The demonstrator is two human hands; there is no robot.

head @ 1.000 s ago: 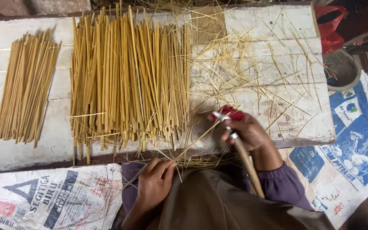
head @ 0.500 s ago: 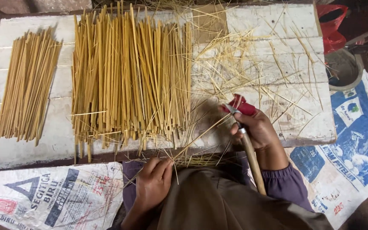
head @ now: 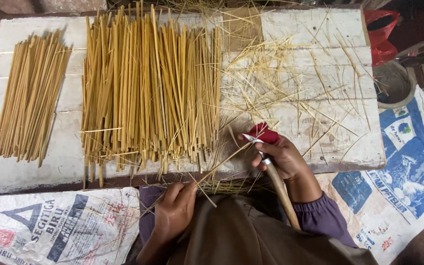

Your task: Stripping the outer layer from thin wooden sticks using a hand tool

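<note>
Hands at work near a whitewashed plank surface: left hand pinches a thin yellow bamboo sliver, right hand grips a wooden-handled knife, whose blade could slip toward fingers.

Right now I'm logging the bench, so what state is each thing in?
Left hand: pinching a thin strip at the board's near edge.
Right hand: gripping a knife, blade toward the strip.
Knife: held, long wooden handle trailing along the forearm.
Strip: slanting from left hand to blade.
Big bundle: lying loose on the board.
Small bundle: lying apart, at left.
Shavings: scattered.
Board: flat.
</note>
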